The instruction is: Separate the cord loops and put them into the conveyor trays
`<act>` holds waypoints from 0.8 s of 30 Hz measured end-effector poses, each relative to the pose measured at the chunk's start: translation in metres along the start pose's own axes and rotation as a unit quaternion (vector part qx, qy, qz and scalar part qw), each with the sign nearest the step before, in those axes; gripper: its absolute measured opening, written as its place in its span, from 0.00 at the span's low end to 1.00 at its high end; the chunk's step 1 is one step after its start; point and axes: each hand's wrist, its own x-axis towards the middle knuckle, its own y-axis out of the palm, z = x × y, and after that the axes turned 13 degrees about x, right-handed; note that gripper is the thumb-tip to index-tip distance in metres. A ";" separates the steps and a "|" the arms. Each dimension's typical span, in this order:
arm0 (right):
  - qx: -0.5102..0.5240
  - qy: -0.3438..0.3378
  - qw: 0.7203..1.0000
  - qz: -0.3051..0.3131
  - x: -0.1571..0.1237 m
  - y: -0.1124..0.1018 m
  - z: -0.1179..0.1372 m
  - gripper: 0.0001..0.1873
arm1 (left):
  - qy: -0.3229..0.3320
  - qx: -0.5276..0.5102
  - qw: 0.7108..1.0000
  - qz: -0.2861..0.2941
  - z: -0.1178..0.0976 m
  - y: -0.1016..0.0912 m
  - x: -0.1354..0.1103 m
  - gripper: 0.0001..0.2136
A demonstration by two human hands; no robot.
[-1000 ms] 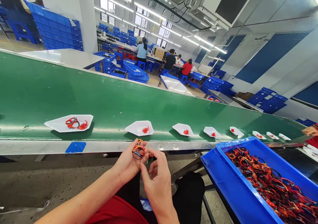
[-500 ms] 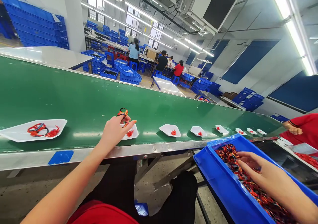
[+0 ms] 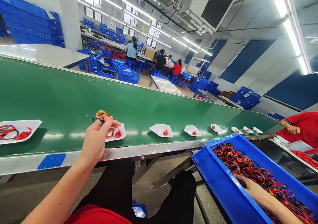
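My left hand point(image 3: 95, 141) pinches a small coiled bundle of orange, red and black wire point(image 3: 101, 115) just above a white tray point(image 3: 116, 133) on the green conveyor belt point(image 3: 74, 101). That tray holds a small red piece. My right hand point(image 3: 250, 188) is down inside the blue bin point(image 3: 221, 191) at the right, resting among several tangled red, orange and black wire coils point(image 3: 258, 177); its fingers are partly buried in them.
Several white trays, each with a red piece, run along the belt to the right point(image 3: 161, 130); one with a wire bundle sits at far left point(image 3: 15, 131). A co-worker's red sleeve point(image 3: 301, 128) is at the right end. Stacked blue crates and seated people fill the background.
The trays have drifted left along the belt. My left hand followed its tray, still holding the bundle. My right hand has sunk deeper into the blue bin's wires.
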 end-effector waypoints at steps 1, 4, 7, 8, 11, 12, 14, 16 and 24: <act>0.017 0.006 0.999 0.037 0.007 -0.012 -0.002 0.12 | -0.008 -0.005 1.000 0.023 0.000 0.004 -0.006 0.10; 0.050 0.025 0.995 0.079 0.021 -0.042 -0.002 0.14 | -0.034 -0.009 0.992 0.118 0.003 0.019 -0.025 0.11; 0.089 0.046 0.993 0.059 0.019 -0.062 0.016 0.16 | -0.075 -0.030 0.973 0.214 0.008 0.034 -0.044 0.12; 0.116 0.062 0.990 0.055 0.016 -0.068 0.025 0.17 | -0.094 -0.040 0.964 0.245 0.011 0.039 -0.049 0.13; 0.239 0.106 0.965 0.030 0.006 -0.079 0.064 0.20 | -0.167 -0.073 0.928 0.325 0.016 0.052 -0.063 0.17; 0.278 0.098 0.955 0.023 0.003 -0.080 0.081 0.20 | -0.193 -0.085 0.916 0.342 0.016 0.057 -0.068 0.17; 0.323 0.059 0.944 0.033 -0.006 -0.076 0.119 0.19 | -0.242 -0.117 0.893 0.361 0.013 0.067 -0.078 0.13; 0.326 -0.004 0.943 0.068 -0.018 -0.059 0.160 0.15 | -0.285 -0.170 0.868 0.369 0.008 0.076 -0.088 0.08; 0.144 -0.261 0.945 0.135 -0.071 0.081 0.285 0.17 | -0.344 -0.328 0.855 0.208 0.008 0.083 -0.091 0.11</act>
